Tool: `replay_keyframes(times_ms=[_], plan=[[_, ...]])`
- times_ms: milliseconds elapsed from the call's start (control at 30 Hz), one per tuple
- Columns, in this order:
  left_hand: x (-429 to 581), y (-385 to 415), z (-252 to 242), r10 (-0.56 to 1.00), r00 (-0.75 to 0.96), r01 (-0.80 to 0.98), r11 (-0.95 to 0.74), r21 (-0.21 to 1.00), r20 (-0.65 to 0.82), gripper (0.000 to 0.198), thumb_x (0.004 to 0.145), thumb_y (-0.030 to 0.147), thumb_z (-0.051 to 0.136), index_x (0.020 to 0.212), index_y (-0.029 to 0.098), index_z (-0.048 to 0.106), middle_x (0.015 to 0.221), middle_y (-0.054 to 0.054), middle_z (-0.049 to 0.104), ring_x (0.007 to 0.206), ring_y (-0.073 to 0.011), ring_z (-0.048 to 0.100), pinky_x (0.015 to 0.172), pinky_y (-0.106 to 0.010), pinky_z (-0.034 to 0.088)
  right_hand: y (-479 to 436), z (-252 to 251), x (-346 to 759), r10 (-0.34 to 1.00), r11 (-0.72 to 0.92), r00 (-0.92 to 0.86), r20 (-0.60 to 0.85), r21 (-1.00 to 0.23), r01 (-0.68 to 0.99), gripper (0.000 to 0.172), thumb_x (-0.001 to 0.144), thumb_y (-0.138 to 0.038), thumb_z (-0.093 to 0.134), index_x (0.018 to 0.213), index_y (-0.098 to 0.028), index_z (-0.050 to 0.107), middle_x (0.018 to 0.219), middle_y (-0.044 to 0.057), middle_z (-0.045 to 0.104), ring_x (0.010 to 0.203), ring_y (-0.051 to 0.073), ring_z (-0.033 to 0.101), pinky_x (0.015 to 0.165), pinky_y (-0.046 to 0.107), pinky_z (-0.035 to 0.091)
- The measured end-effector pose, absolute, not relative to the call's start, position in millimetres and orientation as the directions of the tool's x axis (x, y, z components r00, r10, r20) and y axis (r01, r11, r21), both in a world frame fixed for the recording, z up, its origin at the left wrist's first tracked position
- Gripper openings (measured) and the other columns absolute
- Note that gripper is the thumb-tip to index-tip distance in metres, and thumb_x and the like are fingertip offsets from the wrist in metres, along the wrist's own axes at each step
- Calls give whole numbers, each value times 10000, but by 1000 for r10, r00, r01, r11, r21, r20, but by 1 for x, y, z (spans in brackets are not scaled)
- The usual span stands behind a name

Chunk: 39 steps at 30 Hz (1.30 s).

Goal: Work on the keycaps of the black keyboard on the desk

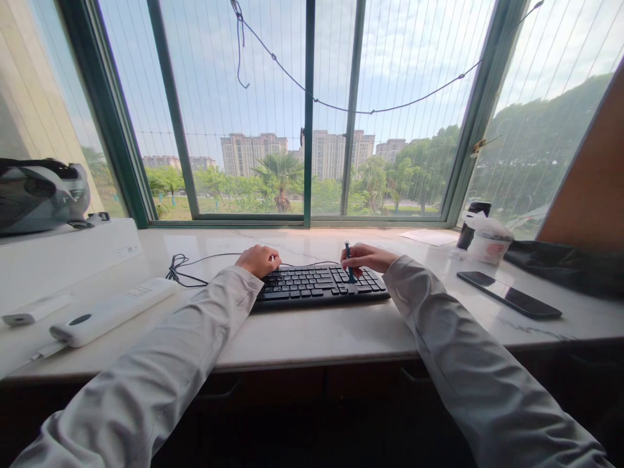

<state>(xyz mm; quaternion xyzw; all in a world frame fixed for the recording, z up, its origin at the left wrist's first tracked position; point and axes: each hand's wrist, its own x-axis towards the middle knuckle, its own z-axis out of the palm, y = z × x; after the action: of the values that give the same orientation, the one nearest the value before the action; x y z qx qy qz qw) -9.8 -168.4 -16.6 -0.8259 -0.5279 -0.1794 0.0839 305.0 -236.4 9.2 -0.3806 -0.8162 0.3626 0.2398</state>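
Right hand (366, 258) pinches slim blue brush (349, 261) upright on flat black keyboard (316, 286).

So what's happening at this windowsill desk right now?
A person in pale sleeves works at a black keyboard on a marble counter by the window. The left hand rests on the keyboard's left end, seemingly steadying it. The right hand holds a small blue brush upright, its tip down among the right-side keys. A phone lies flat to the right.

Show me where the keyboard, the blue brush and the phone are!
keyboard (312, 286): head view, on the middle keys.
blue brush (349, 260): head view, on its handle.
phone (509, 294): head view, on its dark screen.
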Motion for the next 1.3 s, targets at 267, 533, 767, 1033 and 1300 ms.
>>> replay_keyframes(times_ms=[267,533,767,1033,1300], plan=[[-10,-168,-17,841,383,900,-433,48,382,340,743,402,442,845,272,739,834,-31,700,740,-203,600,632,-275,395,-231,4,317,773,407,-630,-73,-704,582,261,786,-402,639,801,-149,580,533,-64,467,478,69,431,467,216,317],[-10,-168,-16,843,383,901,-431,50,379,326,739,392,453,847,278,737,840,-27,702,740,-204,601,615,-274,388,-233,7,316,787,362,-617,-16,-798,483,257,773,-388,649,791,-141,578,540,-58,470,478,71,435,471,224,310],[-10,-168,-17,841,383,901,-431,46,382,324,740,399,455,847,283,738,841,-25,702,743,-205,604,630,-277,401,-226,0,318,796,359,-605,-10,-797,486,288,765,-408,673,792,-135,588,546,-57,471,474,65,415,462,224,304],[-9,-169,-16,843,387,900,-434,48,375,322,738,400,451,839,285,734,839,-23,698,744,-205,603,634,-279,400,-231,-9,288,754,469,-623,208,-834,289,395,825,-550,577,824,-158,536,626,-6,603,590,112,555,593,266,438],[-11,-166,-17,840,392,896,-441,49,376,317,744,405,451,831,293,734,826,-14,702,748,-197,598,629,-266,391,-234,-13,279,737,501,-643,209,-807,312,404,818,-571,573,824,-171,516,649,0,638,609,117,568,614,271,446]])
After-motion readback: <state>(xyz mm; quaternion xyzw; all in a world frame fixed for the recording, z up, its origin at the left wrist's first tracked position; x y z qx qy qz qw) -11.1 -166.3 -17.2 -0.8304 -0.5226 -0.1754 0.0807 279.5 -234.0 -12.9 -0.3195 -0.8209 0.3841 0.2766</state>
